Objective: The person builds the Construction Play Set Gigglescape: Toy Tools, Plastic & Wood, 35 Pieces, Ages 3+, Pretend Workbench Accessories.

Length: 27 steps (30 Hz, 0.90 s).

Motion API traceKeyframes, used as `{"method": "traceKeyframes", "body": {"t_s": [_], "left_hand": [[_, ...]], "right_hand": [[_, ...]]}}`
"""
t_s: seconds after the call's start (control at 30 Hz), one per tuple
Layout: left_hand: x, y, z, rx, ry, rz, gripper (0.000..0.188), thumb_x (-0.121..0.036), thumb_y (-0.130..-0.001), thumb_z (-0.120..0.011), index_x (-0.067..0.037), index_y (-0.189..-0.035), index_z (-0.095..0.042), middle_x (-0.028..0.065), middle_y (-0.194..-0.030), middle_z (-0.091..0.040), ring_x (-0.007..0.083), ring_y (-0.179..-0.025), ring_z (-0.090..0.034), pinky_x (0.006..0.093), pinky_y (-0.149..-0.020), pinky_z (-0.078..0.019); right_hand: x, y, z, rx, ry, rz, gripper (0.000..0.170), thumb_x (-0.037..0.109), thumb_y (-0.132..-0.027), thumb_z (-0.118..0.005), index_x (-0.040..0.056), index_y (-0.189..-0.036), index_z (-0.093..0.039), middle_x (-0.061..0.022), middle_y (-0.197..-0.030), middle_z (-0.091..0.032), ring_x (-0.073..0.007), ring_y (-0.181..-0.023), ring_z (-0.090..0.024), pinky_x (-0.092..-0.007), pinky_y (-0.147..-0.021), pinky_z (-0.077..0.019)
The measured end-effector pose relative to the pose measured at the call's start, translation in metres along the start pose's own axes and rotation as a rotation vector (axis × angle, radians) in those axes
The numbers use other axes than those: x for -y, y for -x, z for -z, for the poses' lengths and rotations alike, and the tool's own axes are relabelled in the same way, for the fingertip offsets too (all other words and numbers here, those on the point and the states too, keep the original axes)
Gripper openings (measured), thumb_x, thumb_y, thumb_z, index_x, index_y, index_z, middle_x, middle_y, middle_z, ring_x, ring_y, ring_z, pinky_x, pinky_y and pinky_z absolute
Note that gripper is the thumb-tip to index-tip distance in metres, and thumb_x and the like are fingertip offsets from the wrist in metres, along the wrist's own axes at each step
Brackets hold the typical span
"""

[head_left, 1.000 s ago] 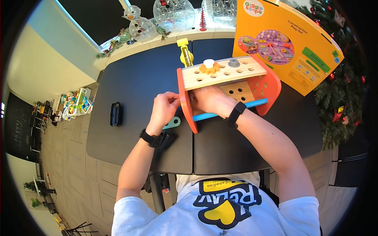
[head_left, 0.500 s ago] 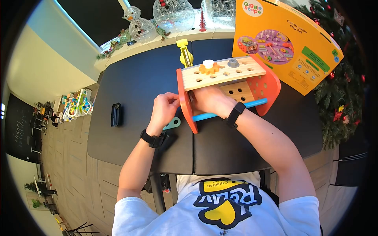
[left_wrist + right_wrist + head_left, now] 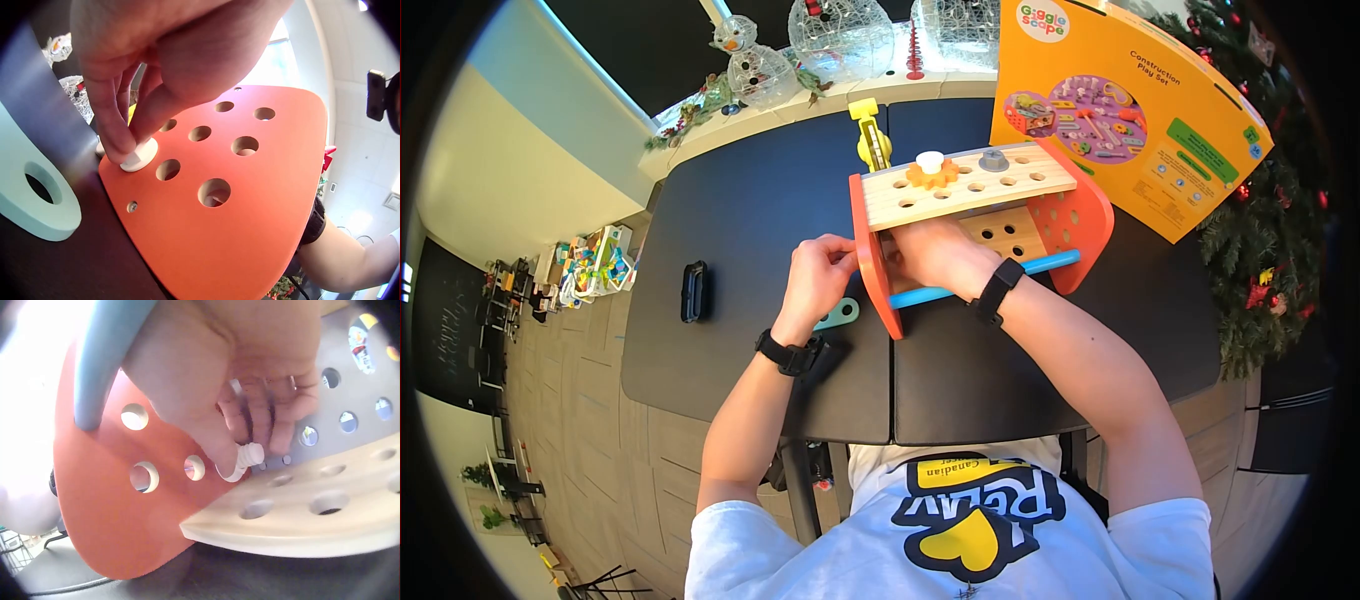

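Observation:
The toy workbench has orange-red side panels [image 3: 880, 270] and a pale wooden top [image 3: 960, 185] with holes. At the left panel's outer face, my left hand [image 3: 815, 280] pinches the white head of a plastic bolt [image 3: 141, 156] between thumb and fingers. My right hand [image 3: 935, 255] reaches inside under the top, its thumb and fingers about the bolt's threaded end [image 3: 252, 454] beside the panel. On top sit an orange gear [image 3: 932, 175] with a white bolt head in it and a grey bolt [image 3: 994, 159]. A blue rod [image 3: 1040, 266] crosses the front, below my right wrist.
A teal strip with holes [image 3: 840, 314] lies beside my left wrist. Behind the bench is a yellow toy piece [image 3: 868, 135]. A black tray-like item [image 3: 693, 291] lies on the dark table [image 3: 740, 230] to the left. The yellow box [image 3: 1120, 120] stands at back right, by a decorated tree [image 3: 1260, 270].

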State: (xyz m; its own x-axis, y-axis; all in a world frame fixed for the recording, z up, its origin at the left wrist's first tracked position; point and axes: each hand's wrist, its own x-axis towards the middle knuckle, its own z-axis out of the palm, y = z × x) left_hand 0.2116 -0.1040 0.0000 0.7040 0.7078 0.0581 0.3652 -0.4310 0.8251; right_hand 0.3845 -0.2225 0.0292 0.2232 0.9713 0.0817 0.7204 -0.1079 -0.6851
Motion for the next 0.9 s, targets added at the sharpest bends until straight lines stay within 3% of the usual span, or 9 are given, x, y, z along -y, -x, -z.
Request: {"method": "traceKeyframes", "body": {"t_s": [0.1, 0.2, 0.3, 0.4, 0.5, 0.6, 0.8, 0.9], "left_hand": [[-0.004, 0.001, 0.001, 0.006, -0.014, -0.008, 0.019, -0.009, -0.091, -0.076, 0.005, -0.104, -0.078, 0.0159, -0.094, -0.078, 0.022, -0.08, -0.072, 0.0362, -0.075, -0.0559], [-0.004, 0.001, 0.0, 0.002, -0.015, -0.011, 0.019, -0.009, -0.091, -0.076, 0.005, -0.104, -0.078, 0.0165, -0.094, -0.078, 0.0222, -0.08, -0.072, 0.0361, -0.075, -0.0561], [-0.002, 0.001, 0.0, -0.009, -0.026, 0.0, 0.019, -0.008, -0.091, -0.075, 0.005, -0.104, -0.078, 0.0173, -0.094, -0.078, 0.0228, -0.081, -0.073, 0.0358, -0.076, -0.0564], [-0.001, 0.0, -0.001, -0.012, -0.018, -0.011, 0.018, -0.008, -0.091, -0.075, 0.005, -0.103, -0.078, 0.0178, -0.093, -0.078, 0.024, -0.082, -0.074, 0.0359, -0.077, -0.0569], [-0.003, 0.0, 0.0, -0.015, -0.04, -0.02, 0.018, -0.008, -0.091, -0.074, 0.005, -0.103, -0.078, 0.0176, -0.093, -0.078, 0.0248, -0.082, -0.075, 0.0364, -0.077, -0.0572], [-0.008, 0.001, 0.001, -0.016, -0.065, -0.023, 0.019, -0.008, -0.092, -0.072, 0.005, -0.103, -0.078, 0.0182, -0.093, -0.078, 0.0257, -0.082, -0.075, 0.0368, -0.078, -0.0574], [-0.012, -0.001, 0.002, -0.012, -0.141, -0.029, 0.02, -0.009, -0.092, -0.069, 0.005, -0.104, -0.077, 0.0204, -0.095, -0.078, 0.0295, -0.085, -0.076, 0.0385, -0.08, -0.0576], [-0.014, -0.001, 0.006, 0.048, -0.104, -0.022, 0.023, -0.014, -0.094, -0.07, 0.004, -0.106, -0.077, 0.0205, -0.096, -0.078, 0.0304, -0.087, -0.076, 0.0399, -0.081, -0.0575]], "right_hand": [[-0.01, -0.007, -0.009, -0.028, -0.146, -0.024, 0.017, 0.009, -0.093, -0.07, 0.0015, -0.109, -0.066, -0.0133, -0.097, -0.073, -0.0289, -0.086, -0.072, -0.0392, -0.076, -0.0569], [-0.008, -0.002, -0.006, -0.08, 0.067, 0.134, 0.015, 0.009, -0.096, -0.067, 0.0013, -0.108, -0.066, -0.0116, -0.097, -0.073, -0.0271, -0.084, -0.071, -0.0398, -0.075, -0.0564], [0.008, 0.002, 0.01, 0.096, 0.275, 0.106, 0.015, 0.017, -0.098, -0.059, 0.0054, -0.106, -0.063, -0.0146, -0.102, -0.072, -0.0318, -0.094, -0.07, -0.0421, -0.084, -0.0567], [-0.002, -0.001, 0.001, 0.068, -0.017, 0.014, 0.016, 0.015, -0.097, -0.059, 0.0047, -0.108, -0.064, -0.0166, -0.104, -0.073, -0.0335, -0.097, -0.07, -0.0433, -0.086, -0.0569], [0.006, -0.001, 0.003, 0.017, -0.383, -0.214, 0.016, 0.012, -0.097, -0.063, 0.0006, -0.108, -0.067, -0.0165, -0.102, -0.073, -0.032, -0.094, -0.072, -0.0417, -0.083, -0.0576], [-0.009, 0.0, -0.007, -0.095, 0.112, 0.083, 0.018, 0.013, -0.096, -0.064, 0.0011, -0.109, -0.068, -0.0174, -0.104, -0.074, -0.0318, -0.094, -0.072, -0.042, -0.083, -0.0579], [-0.004, 0.005, 0.002, -0.038, 0.302, 0.112, 0.016, 0.013, -0.094, -0.065, 0.0025, -0.105, -0.07, -0.0166, -0.1, -0.074, -0.0332, -0.093, -0.072, -0.0433, -0.083, -0.0577], [0.004, 0.005, 0.008, -0.013, 0.261, 0.024, 0.022, 0.013, -0.095, -0.063, 0.0029, -0.112, -0.07, -0.0193, -0.113, -0.073, -0.0379, -0.104, -0.071, -0.0461, -0.091, -0.0577]]}}
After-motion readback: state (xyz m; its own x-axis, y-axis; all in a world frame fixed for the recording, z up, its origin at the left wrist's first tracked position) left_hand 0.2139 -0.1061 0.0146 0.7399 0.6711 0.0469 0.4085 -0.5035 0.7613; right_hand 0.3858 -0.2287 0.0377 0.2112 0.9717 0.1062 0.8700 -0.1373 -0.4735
